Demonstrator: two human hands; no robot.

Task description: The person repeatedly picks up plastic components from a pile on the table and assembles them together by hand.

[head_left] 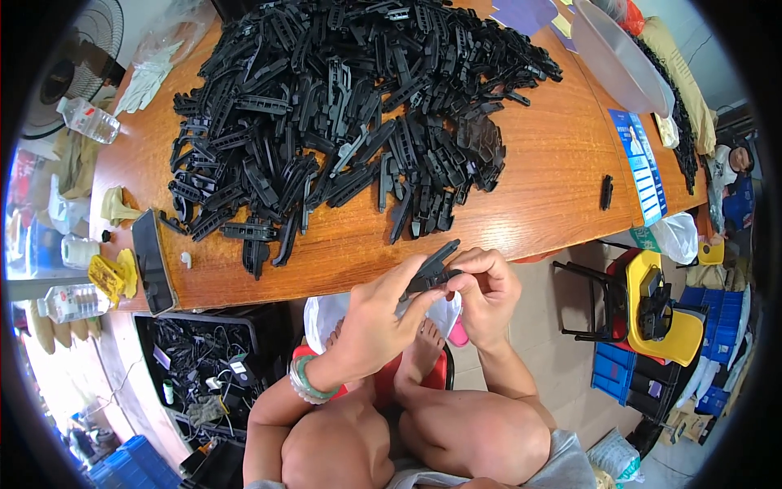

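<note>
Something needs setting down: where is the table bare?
The table is bare between the pile of black parts and blue leaflet, except one lone part; a narrower strip separates pile from near edge. The far middle is crowded.

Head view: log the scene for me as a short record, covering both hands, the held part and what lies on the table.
Left hand: grips a black plastic part
Right hand: fingertips pinch near the part's right end
Hand position: in front of the table's near edge, above the lap
Pile: many black parts, heaped across the table
Table, left: phone, lying flat
Table, right: one separate black part; blue-and-white leaflet
</note>
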